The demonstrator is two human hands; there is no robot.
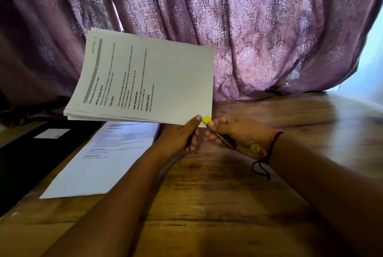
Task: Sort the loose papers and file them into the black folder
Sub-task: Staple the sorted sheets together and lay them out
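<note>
Gripping item one: my left hand pinches the stack of papers at its near right corner, thumb on top and fingers curled beneath. The stack is lifted off the table and tilted.

Item two: my right hand pinches a small yellow tab against that same corner. A slim dark and metallic object lies across its fingers; I cannot tell what it is.

Step, as I judge it: marking this bundle before filing. I would hold the left pinch firm, square the splayed left edges, and seat the tab so that it projects past the edge.

Stack: many white sheets. The top one is printed in black, with bold headings and a grey bar.

One loose sheet lies flat on the table just beside the black folder. The folder lies flat at the left and carries a white label.
</note>
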